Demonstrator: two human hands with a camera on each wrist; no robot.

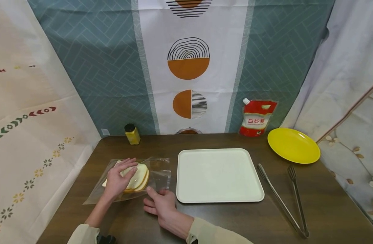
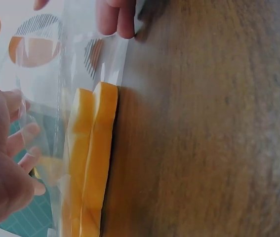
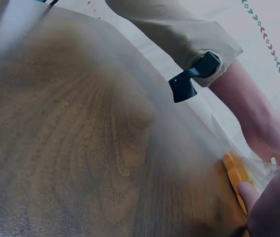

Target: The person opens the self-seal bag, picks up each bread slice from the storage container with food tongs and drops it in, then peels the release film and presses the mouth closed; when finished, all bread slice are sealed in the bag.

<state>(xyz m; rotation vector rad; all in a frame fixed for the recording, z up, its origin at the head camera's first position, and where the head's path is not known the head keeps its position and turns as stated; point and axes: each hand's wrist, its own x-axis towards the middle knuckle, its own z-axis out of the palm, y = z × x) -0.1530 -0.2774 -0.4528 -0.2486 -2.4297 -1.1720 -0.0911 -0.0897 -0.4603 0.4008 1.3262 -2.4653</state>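
Observation:
A clear plastic bag [image 1: 159, 167] lies on the left of the table with several bread slices [image 1: 139, 177] inside. Their orange-brown crusts [image 2: 98, 158] show side-on in the left wrist view. My left hand [image 1: 121, 178] lies over the bag and slices, its fingers extended and spread against the film. At the bag's near right edge, my right hand [image 1: 163, 206] pinches the plastic, thumb toward the slices and other fingers bent below. Only part of the right hand [image 3: 278, 202] appears in its own wrist view, beside the crust.
Right of the bag is a white tray [image 1: 220, 176]. Metal tongs [image 1: 282, 201] lie beyond it, with a yellow plate [image 1: 293, 145] behind them. A red-and-white pouch [image 1: 257, 118] and a yellow jar with a black lid [image 1: 133, 135] stand along the back cloth.

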